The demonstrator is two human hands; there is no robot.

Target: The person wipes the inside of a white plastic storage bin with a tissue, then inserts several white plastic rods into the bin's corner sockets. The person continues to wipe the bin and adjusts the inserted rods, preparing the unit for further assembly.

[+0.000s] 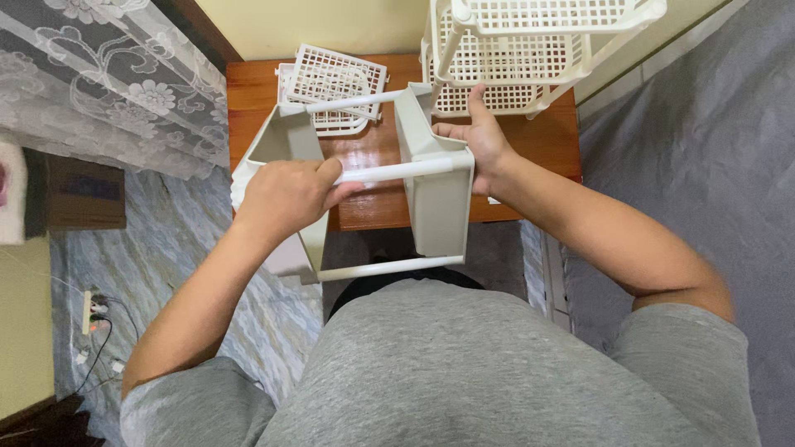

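I hold a white plastic rack frame [435, 199] over a small wooden table [373, 157]: two flat side panels joined by thin white rods. My left hand [286, 194] is closed around the near rod at the left panel. My right hand [480, 136] grips the outer face of the right panel, fingers over its top edge. A tall white lattice shelf unit [530, 50] stands at the table's far right, just beyond my right hand.
Two loose white lattice trays [335, 83] lie at the back of the table. A lace curtain [116, 83] hangs at left. A power strip with cables [91, 314] lies on the patterned floor at lower left. Grey bedding [712, 165] fills the right.
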